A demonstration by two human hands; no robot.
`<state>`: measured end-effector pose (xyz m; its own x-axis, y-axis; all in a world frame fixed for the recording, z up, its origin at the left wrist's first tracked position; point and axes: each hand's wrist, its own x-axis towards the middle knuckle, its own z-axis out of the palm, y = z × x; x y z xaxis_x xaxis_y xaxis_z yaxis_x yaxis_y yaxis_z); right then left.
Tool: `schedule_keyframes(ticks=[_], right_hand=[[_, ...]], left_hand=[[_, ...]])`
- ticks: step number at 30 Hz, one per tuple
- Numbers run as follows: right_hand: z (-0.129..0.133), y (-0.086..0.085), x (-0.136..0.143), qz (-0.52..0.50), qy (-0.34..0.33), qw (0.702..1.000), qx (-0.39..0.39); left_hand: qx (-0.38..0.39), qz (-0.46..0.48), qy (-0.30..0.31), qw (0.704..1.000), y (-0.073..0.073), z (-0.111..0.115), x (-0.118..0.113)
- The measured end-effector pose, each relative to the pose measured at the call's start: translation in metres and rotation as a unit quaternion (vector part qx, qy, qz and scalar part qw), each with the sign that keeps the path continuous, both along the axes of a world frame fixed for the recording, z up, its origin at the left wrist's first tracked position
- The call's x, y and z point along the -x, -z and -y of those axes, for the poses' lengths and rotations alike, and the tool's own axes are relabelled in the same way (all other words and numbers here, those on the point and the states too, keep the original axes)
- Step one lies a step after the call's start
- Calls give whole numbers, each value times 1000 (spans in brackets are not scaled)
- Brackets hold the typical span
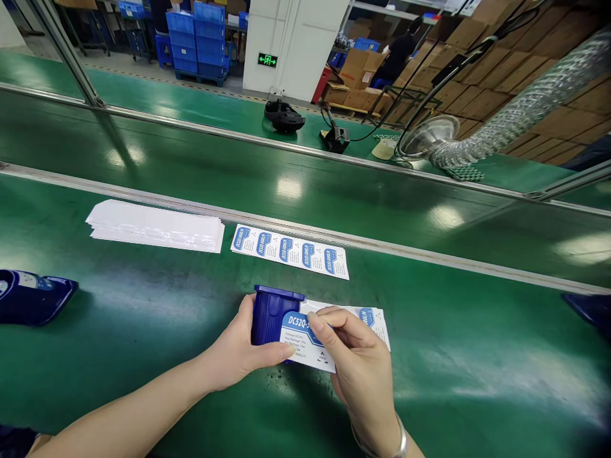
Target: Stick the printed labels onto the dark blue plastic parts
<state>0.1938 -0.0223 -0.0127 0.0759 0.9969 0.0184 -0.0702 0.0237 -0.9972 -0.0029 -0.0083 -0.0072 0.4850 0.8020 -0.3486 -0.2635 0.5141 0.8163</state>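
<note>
My left hand (229, 356) is wrapped round a dark blue plastic housing (273, 308), its thumb lying over the front. Against the housing's face is a white and blue printed label (305, 343) marked "DC52Q", which my right hand (360, 356) pinches between thumb and fingers at its upper right. Whether the label sticks to the housing over its whole length I cannot tell. Behind my right fingers lies a strip of the same labels (380, 323), partly covered. Farther back on the green bench rests a label sheet (291, 251) with several labels.
A stack of white sheets (157, 226) lies at the left, along a metal rail (382, 247). Another blue plastic part (35, 296) is at the left edge, and a dark blue one (589, 312) at the right. Beyond stand a black device (284, 116) and a ribbed duct (520, 105).
</note>
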Motion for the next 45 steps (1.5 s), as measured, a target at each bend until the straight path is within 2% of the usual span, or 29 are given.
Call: schedule_keyframes(ticks=[11, 14, 17, 21, 24, 26, 28, 30, 33, 39, 45], right_hand=[[0, 0, 2, 3, 5, 1000, 1], [-1, -2, 1, 31, -1, 1000, 0], [-4, -7, 0, 120, -5, 992, -50], [-10, -12, -6, 248, 5, 959, -140], [-12, -11, -13, 296, 72, 936, -176], [-12, -11, -17, 287, 102, 926, -221], [-12, -12, -18, 274, 63, 918, -281], [-11, -13, -17, 283, -24, 902, -326], [-10, -13, -12, 322, -118, 874, -345], [-11, -12, -7, 383, -142, 831, -378], [-7, -12, -4, 372, -153, 826, -396]], left_hand=[[-11, -3, 7, 1000, -1, -1, 0], [-11, 0, 11, 1000, 0, 0, 0], [-6, 12, 15, 1000, 0, 0, 1], [16, 12, 10, 1000, -1, 0, 2], [28, 5, 17, 999, -3, -1, 4], [30, 8, 14, 999, -4, -2, 4], [38, 15, -5, 999, -4, -2, 3], [58, 22, -27, 998, -3, -1, 2], [89, 18, -48, 995, 1, 0, 1], [99, 8, -66, 993, 4, -1, 0], [108, 15, -92, 990, 3, -2, 1]])
